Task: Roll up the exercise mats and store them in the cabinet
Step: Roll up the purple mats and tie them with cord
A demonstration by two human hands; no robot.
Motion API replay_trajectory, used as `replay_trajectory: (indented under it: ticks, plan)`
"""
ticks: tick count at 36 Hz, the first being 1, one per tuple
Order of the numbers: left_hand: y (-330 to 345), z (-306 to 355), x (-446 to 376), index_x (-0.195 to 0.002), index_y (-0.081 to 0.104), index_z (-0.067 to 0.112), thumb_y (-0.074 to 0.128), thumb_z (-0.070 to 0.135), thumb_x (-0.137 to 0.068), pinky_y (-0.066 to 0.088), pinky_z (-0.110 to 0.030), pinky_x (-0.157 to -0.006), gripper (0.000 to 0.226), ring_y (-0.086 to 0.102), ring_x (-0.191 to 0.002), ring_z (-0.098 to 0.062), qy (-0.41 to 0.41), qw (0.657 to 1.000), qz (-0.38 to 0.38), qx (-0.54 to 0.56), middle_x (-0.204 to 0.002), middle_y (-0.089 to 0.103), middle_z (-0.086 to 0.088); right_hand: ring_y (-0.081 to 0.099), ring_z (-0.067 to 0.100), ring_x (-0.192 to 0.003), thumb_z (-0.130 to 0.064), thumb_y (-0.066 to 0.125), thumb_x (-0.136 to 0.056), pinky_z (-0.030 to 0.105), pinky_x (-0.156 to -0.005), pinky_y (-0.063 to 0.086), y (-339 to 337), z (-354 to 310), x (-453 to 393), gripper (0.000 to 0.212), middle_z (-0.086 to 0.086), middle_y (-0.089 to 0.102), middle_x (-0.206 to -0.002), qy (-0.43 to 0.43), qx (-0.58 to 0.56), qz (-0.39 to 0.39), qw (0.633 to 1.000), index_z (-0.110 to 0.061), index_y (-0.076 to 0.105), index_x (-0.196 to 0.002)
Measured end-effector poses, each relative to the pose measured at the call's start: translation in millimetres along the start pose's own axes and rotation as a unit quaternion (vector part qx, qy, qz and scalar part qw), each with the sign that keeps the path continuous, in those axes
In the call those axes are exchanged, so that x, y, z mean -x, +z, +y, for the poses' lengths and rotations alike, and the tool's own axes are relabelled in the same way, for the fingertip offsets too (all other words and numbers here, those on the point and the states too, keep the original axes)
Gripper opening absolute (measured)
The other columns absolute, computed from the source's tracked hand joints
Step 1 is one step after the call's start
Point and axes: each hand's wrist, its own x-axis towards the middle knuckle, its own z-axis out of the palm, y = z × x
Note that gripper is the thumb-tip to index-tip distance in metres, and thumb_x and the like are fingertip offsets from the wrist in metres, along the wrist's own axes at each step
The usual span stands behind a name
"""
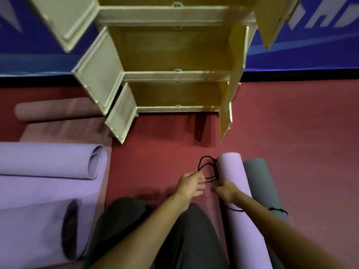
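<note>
Mats lie on the red carpet floor (291,123) in the head view. One tightly rolled lilac foam mat (236,183) is at lower right of centre, touching a rolled grey mat (258,179) on its right. A thin black cord (206,166) makes loops just beside the lilac roll's far end. The left hand (191,184) pinches this cord with its fingertips. The right hand (225,190) has its fingers curled at the roll's left side, where the cord ends; what exactly it grips I cannot tell. At left, loosely rolled purple mats (48,162) lie half open, and a pink rolled mat (56,109) is behind them. The cream wooden cabinet (174,74) stands at top centre, its doors open.
</note>
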Motion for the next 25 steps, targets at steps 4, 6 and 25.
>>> replay_trajectory:
  ticks: [4,6,25]
  plan:
    - [-57.5,21.4,38.3,-0.096,0.066,0.012,0.053,0.021,-0.104,0.055,-0.035,-0.083,0.018,0.066,-0.089,-0.019,0.081,0.995,0.059,0.026,-0.102,0.069,-0.007,0.053,0.021,-0.076,-0.031,0.066,-0.092,0.030,-0.063,0.038,-7.5,-82.2,29.0,0.036,-0.001,0.057,-0.071,-0.088,0.040,0.021,0.995,-0.016,0.052,-0.062]
    - [-88.3,27.7,58.8,-0.094,0.067,0.014,0.054,0.021,-0.103,0.055,-0.036,-0.086,0.017,0.068,-0.091,-0.018,0.114,0.989,0.085,0.048,-0.099,0.071,-0.004,0.054,0.022,-0.075,-0.028,0.066,-0.094,0.031,-0.065,0.037,-1.1,-128.2,49.7,0.035,0.001,0.058,-0.069,-0.139,0.057,0.024,0.988,-0.014,0.055,-0.063]
    - [-381.7,-114.6,132.2,-0.093,0.060,0.023,0.055,0.030,-0.093,0.049,-0.033,-0.092,0.009,0.062,-0.113,-0.028,0.059,0.844,0.277,-0.455,-0.124,0.067,-0.007,0.063,0.027,-0.098,-0.029,0.061,-0.094,0.030,-0.080,0.048,169.2,-365.4,115.5,0.027,0.008,0.069,-0.099,-0.299,0.226,-0.093,0.922,-0.005,0.071,-0.099]
